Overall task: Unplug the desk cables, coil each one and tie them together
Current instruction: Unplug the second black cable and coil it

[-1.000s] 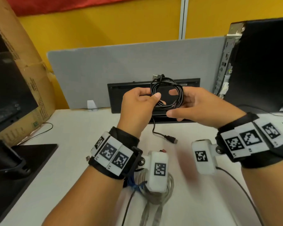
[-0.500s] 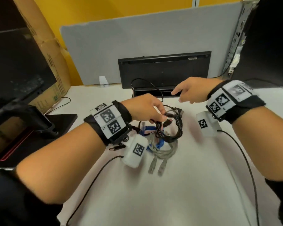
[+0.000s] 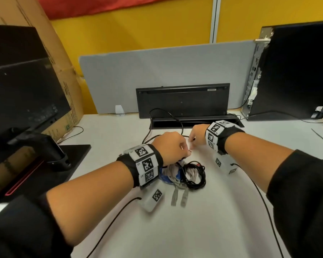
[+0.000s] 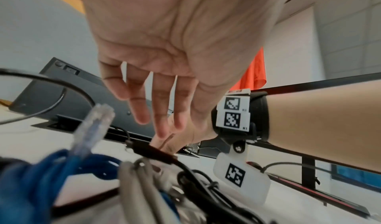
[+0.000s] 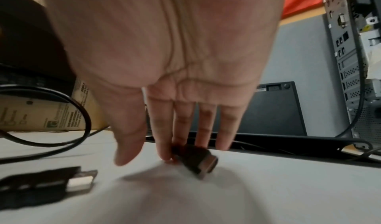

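Black coil (image 3: 195,175), grey cable (image 3: 177,190), blue cable (image 4: 24,183), white desk (image 3: 194,229).

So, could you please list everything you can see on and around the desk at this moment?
Coiled black cable: one, black, on desk among the pile.
Grey cable: one, grey, in the pile, two plugs toward the viewer.
Blue cable: one, blue, in the pile.
Loose black cable: one, black, looping before the keyboard.
Black plug: one, at the right fingers.
Keyboard: one, black, propped against grey divider.
Computer tower: one, black, right.
Monitor: one, black, left.
Cardboard box: one, brown, behind the monitor.
Desk: one, white.
Left hand: over the pile.
Right hand: reaching the plug.
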### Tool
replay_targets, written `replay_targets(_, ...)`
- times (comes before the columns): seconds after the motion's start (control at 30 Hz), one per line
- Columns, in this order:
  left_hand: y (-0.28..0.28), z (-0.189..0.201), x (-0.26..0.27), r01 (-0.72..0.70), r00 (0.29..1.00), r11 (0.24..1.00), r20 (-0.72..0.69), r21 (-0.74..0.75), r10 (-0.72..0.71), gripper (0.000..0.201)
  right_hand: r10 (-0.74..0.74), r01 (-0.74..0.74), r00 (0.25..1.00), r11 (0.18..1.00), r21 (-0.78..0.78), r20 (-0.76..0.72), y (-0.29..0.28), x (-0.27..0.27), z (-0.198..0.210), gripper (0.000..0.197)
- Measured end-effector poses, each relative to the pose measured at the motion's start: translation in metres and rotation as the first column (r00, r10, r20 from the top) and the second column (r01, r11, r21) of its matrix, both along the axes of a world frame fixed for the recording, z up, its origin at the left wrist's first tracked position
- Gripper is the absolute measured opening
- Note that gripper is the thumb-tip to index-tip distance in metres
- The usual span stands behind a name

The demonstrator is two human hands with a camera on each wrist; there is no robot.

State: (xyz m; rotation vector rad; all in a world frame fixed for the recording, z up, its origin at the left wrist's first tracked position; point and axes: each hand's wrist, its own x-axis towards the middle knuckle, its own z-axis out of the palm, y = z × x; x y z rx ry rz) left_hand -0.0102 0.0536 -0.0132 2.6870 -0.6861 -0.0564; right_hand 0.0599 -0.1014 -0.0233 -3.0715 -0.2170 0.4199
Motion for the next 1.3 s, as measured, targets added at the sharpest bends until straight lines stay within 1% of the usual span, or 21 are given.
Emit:
replay_targets(0.07, 0.007, 0.008, 0.003, 0.014, 1.0, 0.999, 0.029, -0.038, -0.013, 0.02, -0.045, 0.046, 0.997, 0.999, -0.02, 0.069, 0.001, -0.001, 0.002, 0.027)
replay_targets(0.13, 0.014, 0.017, 0.008, 0.031, 0.997, 0.998, 0.074, -0.063, -0.026, 0.022, -0.069, 0.066, 0.986, 0.998, 0.025, 0.153, -0.004, -0.004, 0.01, 0.018)
replay_targets(0.23, 0.015, 0.032, 0.021, 0.047, 0.978, 0.996, 0.205, -0.075, -0.031, 0.027, -0.095, 0.024, 0.947, 0.973, 0.229, 0.306, -0.017, -0.009, 0.035, 0.014)
replay_targets(0.3, 0.006, 0.044, 0.031, 0.07, 0.962, 0.99, 0.27, -0.126, -0.034, 0.042, -0.117, -0.031, 0.913, 0.935, 0.352, 0.391, -0.022, -0.019, 0.058, 0.018)
replay_targets(0.37, -0.01, 0.057, 0.038, 0.15, 0.944, 0.971, 0.32, -0.187, -0.084, 0.053, -0.056, -0.115, 0.868, 0.944, 0.31, 0.494, -0.023, -0.03, 0.083, 0.018)
replay_targets(0.4, -0.019, 0.063, 0.043, 0.197, 0.937, 0.956, 0.328, -0.218, -0.118, 0.05, -0.018, -0.145, 0.834, 0.957, 0.251, 0.552, -0.024, -0.037, 0.096, 0.016)
replay_targets(0.43, -0.027, 0.068, 0.046, 0.226, 0.94, 0.94, 0.31, -0.256, -0.141, 0.043, 0.004, -0.151, 0.794, 0.97, 0.191, 0.608, -0.026, -0.045, 0.109, 0.016)
replay_targets(0.5, -0.041, 0.076, 0.052, 0.225, 0.962, 0.904, 0.228, -0.362, -0.148, 0.021, 0.018, -0.137, 0.717, 0.984, 0.116, 0.696, -0.035, -0.062, 0.132, 0.018)
replay_targets(0.53, -0.046, 0.079, 0.055, 0.226, 0.968, 0.879, 0.198, -0.42, -0.154, 0.015, 0.016, -0.131, 0.687, 0.986, 0.101, 0.727, -0.042, -0.07, 0.14, 0.02)
replay_targets(0.57, -0.049, 0.082, 0.057, 0.236, 0.967, 0.86, 0.199, -0.452, -0.161, 0.019, 0.006, -0.124, 0.663, 0.987, 0.102, 0.748, -0.05, -0.077, 0.147, 0.021)
replay_targets(0.63, -0.051, 0.087, 0.061, 0.267, 0.954, 0.873, 0.243, -0.409, -0.179, 0.027, -0.058, -0.095, 0.629, 0.984, 0.151, 0.775, -0.071, -0.089, 0.157, 0.022)
replay_targets(0.7, -0.046, 0.09, 0.067, 0.27, 0.947, 0.905, 0.26, -0.328, -0.188, 0.028, -0.166, -0.046, 0.584, 0.97, 0.237, 0.795, -0.098, -0.097, 0.168, 0.023)
replay_targets(0.73, -0.043, 0.092, 0.071, 0.265, 0.946, 0.912, 0.265, -0.312, -0.185, 0.027, -0.212, -0.024, 0.576, 0.961, 0.276, 0.789, -0.111, -0.099, 0.172, 0.024)
replay_targets(0.83, -0.041, 0.102, 0.077, 0.252, 0.937, 0.943, 0.3, -0.218, -0.181, 0.024, -0.283, 0.038, 0.597, 0.945, 0.326, 0.75, -0.134, -0.105, 0.174, 0.025)
replay_targets(0.87, -0.042, 0.106, 0.078, 0.246, 0.936, 0.951, 0.302, -0.188, -0.183, 0.024, -0.318, 0.059, 0.58, 0.935, 0.351, 0.75, -0.14, -0.106, 0.175, 0.024)
replay_targets(0.93, -0.034, 0.112, 0.081, 0.208, 0.943, 0.965, 0.296, -0.158, -0.155, 0.024, -0.427, 0.104, 0.479, 0.895, 0.434, 0.767, -0.161, -0.111, 0.182, 0.024)
replay_targets(0.97, -0.025, 0.112, 0.084, 0.175, 0.948, 0.972, 0.292, -0.154, -0.125, 0.025, -0.489, 0.12, 0.423, 0.865, 0.487, 0.763, -0.175, -0.115, 0.189, 0.024)
replay_targets(1.0, -0.014, 0.111, 0.087, 0.142, 0.953, 0.977, 0.29, -0.159, -0.091, 0.024, -0.538, 0.133, 0.394, 0.836, 0.533, 0.745, -0.189, -0.119, 0.194, 0.023)
replay_targets(1.1, 0.008, 0.11, 0.092, 0.069, 0.96, 0.978, 0.281, -0.196, -0.011, 0.024, -0.584, 0.181, 0.422, 0.804, 0.567, 0.693, -0.209, -0.126, 0.186, 0.021)
replay_targets(1.17, 0.008, 0.116, 0.093, 0.041, 0.965, 0.972, 0.26, -0.23, 0.021, 0.026, -0.61, 0.198, 0.398, 0.786, 0.585, 0.685, -0.212, -0.122, 0.173, 0.019)
replay_targets(1.3, 0.024, 0.122, 0.097, -0.012, 0.987, 0.97, 0.151, -0.242, 0.05, 0.026, -0.771, 0.24, 0.272, 0.634, 0.735, 0.576, -0.238, -0.122, 0.161, 0.021)
